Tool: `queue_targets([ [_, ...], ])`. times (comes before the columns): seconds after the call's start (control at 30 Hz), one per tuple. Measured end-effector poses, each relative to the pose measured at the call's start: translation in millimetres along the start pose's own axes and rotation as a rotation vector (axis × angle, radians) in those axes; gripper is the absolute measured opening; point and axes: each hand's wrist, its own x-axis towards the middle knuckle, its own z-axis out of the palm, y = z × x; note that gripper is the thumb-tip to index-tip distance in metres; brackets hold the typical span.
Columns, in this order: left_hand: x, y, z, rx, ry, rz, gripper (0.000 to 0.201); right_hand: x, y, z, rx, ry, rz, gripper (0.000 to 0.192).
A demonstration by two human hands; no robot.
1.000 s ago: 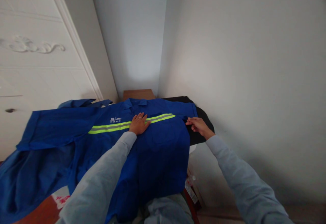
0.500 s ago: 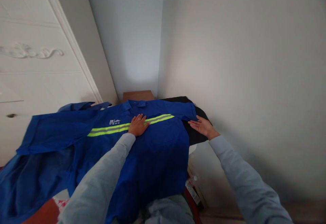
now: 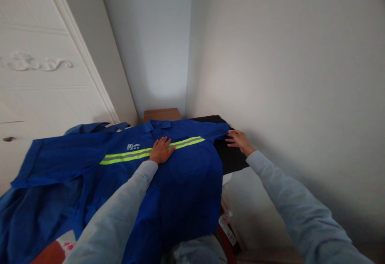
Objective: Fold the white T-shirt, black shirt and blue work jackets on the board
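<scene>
A blue work jacket (image 3: 192, 188) lies spread out front side up, with a yellow-green and grey reflective stripe across the chest and white printing on one side. My left hand (image 3: 161, 150) rests flat on the middle of the chest, over the stripe, with its fingers extended and a ring on one of them. Out at the end of the right-hand sleeve, my right hand (image 3: 240, 142) pinches the cuff between thumb and fingertips, the other fingers loosely apart. Black cloth (image 3: 231, 158) shows beneath that sleeve.
More blue clothing (image 3: 39, 216) is heaped under the left sleeve. A brown wooden piece (image 3: 162, 114) stands in the corner behind the collar. A white cabinet (image 3: 39, 95) rises at the left, and a grey wall (image 3: 285, 75) borders the right. A clear bottle (image 3: 227, 216) sits low beside the jacket.
My right hand has turned from palm-up and open to pinching the cuff, moving slightly up and left. The sleeve end has narrowed and shifted slightly. My left hand stays on the chest.
</scene>
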Motion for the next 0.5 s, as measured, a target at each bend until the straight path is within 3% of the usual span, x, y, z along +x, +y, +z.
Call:
queue_targets([
  [0.1,-1,1,-1.6,-0.002,0.004,-0.004,0.065,2,1,1,0.049,0.035,0.040,0.028],
  [0.33,-1,2,-3.5,-0.027,0.008,-0.002,0.064,9,16,-23,0.056,-0.067,0.289,0.054],
  [0.5,-1,3,-4.7,-0.026,-0.001,-0.005,0.064,32,6,-25,0.127,-0.035,0.323,0.043],
])
